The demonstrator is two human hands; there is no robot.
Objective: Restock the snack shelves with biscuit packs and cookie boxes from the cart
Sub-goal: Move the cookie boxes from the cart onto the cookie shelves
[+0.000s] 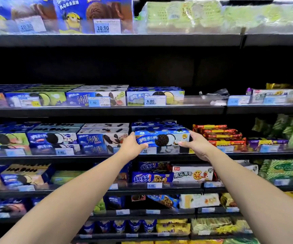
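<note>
Both arms reach forward to the third shelf down in view. The left hand (131, 147) grips the left end of the blue cookie box (161, 138). The right hand (197, 144) grips the right end, thumb on the lower front edge and fingers curled over the top corner, so there's one closed hand per end and nothing else held. The box spans the gap between the palms, long side level, printed face toward me, just above the shelf edge (89, 158) and the price tag (144, 151). Can't tell if its base is seated or hovering. It looks like the placing step: keep it level, push straight back, and stop with the face flush with its neighbours. Clearance is tight on the left, where the fingers sit right against the white-and-blue boxes (103, 136), so pull that hand off forward rather than sideways. The right side has more room before the red packs (221, 134). Matching blue boxes (154, 124) sit directly behind, so I'd line up on that row. The shelves farther up hold more boxes. The cart is not in view.
</note>
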